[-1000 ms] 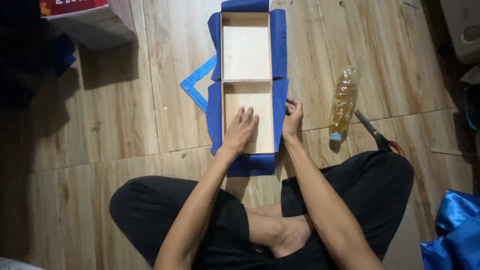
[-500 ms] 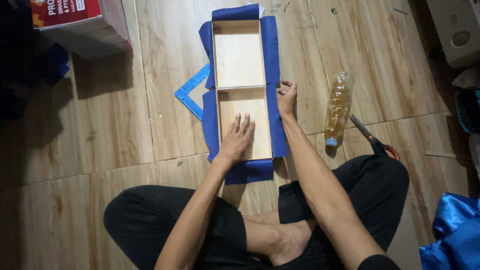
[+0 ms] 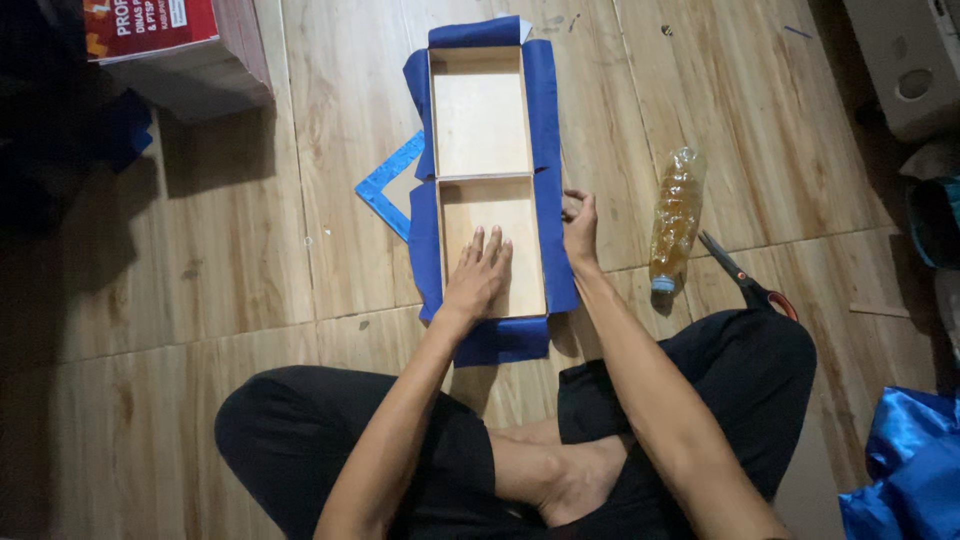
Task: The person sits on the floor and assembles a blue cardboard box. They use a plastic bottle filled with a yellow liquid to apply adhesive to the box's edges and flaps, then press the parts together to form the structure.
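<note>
at far left a red-labelled cardboard package [image 3: 175,50] sits on the floor. our left hand [image 3: 478,275] lies flat, fingers spread, in the near one of 2 compartments of the pale wooden tray [image 3: 482,110]; our right hand [image 3: 578,228] pinches the blue fabric lining [image 3: 548,100] at its side. the walls look wrapped, the near flap still loose. right: an amber plastic bottle [image 3: 676,215].

Dim warm light on centre floor [image 3: 300,200]; left and right edges fall into deep shadow; focus slightly soft, no glare
</note>
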